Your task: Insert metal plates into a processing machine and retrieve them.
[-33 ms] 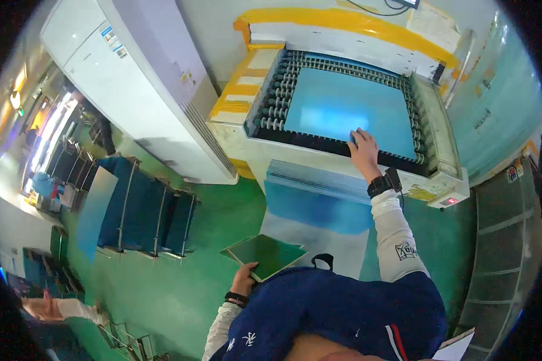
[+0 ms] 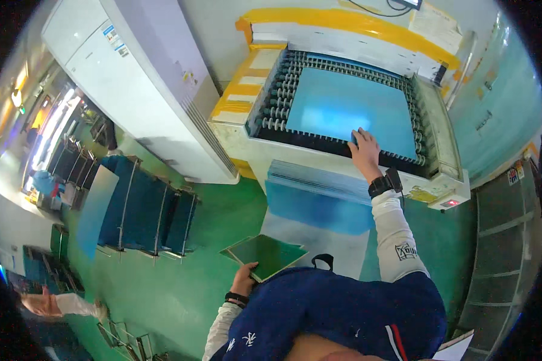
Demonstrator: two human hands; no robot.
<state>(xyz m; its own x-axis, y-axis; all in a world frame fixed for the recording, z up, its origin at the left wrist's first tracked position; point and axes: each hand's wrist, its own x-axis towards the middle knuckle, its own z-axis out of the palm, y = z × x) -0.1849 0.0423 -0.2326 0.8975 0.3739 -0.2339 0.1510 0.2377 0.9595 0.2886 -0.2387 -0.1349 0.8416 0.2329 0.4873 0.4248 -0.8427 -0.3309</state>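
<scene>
Gripping green panels (image 2: 270, 254) in the left hand (image 2: 243, 281)! Holding the right hand (image 2: 365, 154), fingers loosely spread, at the blue sheet (image 2: 350, 105) near its front edge; cannot tell whether touching.

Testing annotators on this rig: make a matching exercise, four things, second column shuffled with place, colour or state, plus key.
Things:
1. left hand
2. right hand
3. tape
4. floor

Place, colour or state:
A. green
B. at the near edge of the blue sheet
C. yellow
D. holding panels

Pairs: 1-D, 2-B, 3-C, 4-A
</scene>
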